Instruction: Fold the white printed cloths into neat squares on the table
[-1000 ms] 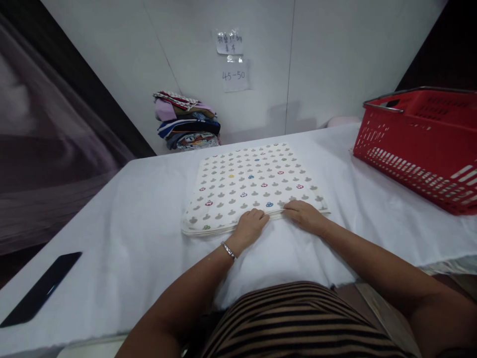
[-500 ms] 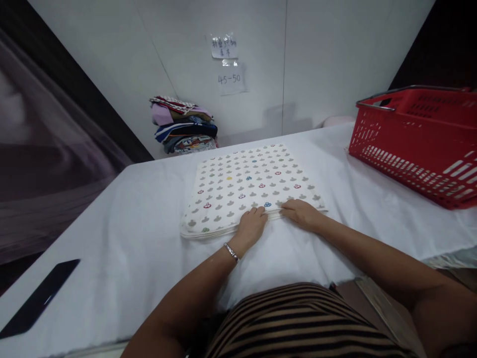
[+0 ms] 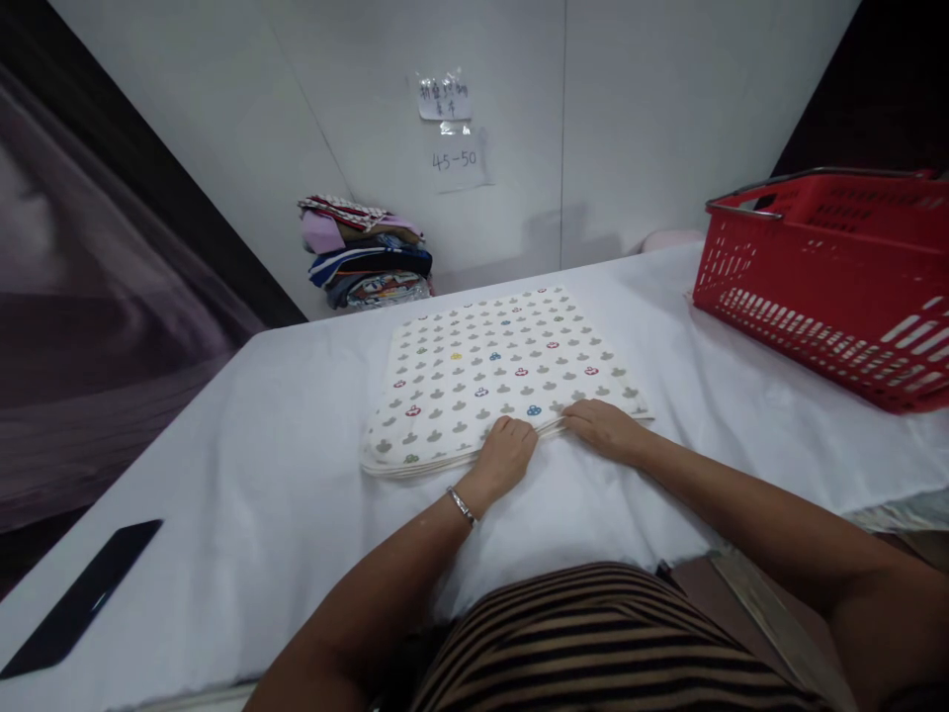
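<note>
Across the white-draped table (image 3: 282, 425) lies a folded white printed cloth (image 3: 474, 368), its layered near edge apparently pinched under the curled fingers of left hand (image 3: 508, 455) and right hand (image 3: 603, 431), seemingly for squaring, which calls for keeping layers even.

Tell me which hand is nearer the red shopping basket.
Right. The right hand touches the near edge of the folded printed cloth, left of the red shopping basket; the left hand touches that edge farther left.
</note>
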